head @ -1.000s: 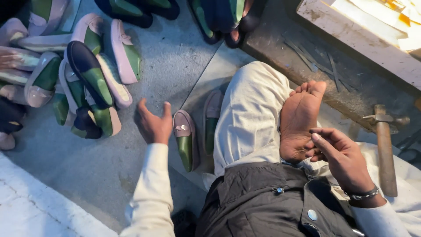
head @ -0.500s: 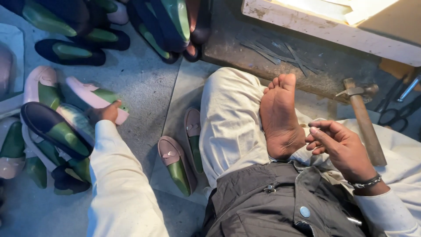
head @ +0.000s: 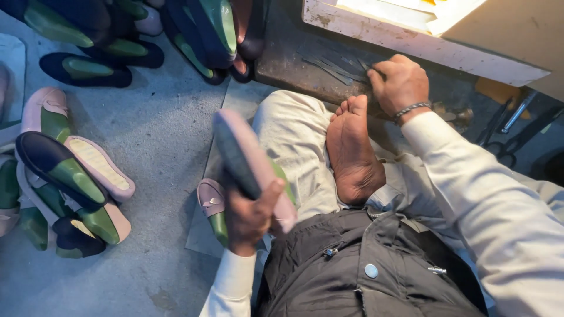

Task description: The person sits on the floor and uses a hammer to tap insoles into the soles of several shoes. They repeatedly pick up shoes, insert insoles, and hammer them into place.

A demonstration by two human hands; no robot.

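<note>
While the person sits cross-legged on the grey concrete floor (head: 158,135), the left hand (head: 249,217) is closed around a pink-soled slipper with a green lining (head: 249,161), fingers wrapped on its heel end, sole turned up and toe pointing away, raised above the left knee. Just beside that hand, on the floor, lies a second pink and green slipper (head: 212,206), partly hidden behind the wrist. The right hand (head: 398,82) (beaded bracelet on the wrist) is curled, knuckles up, fingertips pressing on a loose bunch of thin dark metal strips (head: 332,64) spread on a dark work slab (head: 282,67); cannot tell if it actually grips any strip. A bare foot (head: 352,152) rests sole-up on the cream trousers between the two hands. A heap of green, navy and pink slippers (head: 64,176) sits at left, well apart from the held one. More dark and green slippers (head: 194,29) lie along the top edge. Dark scissors (head: 508,138) lie at right.
</note>
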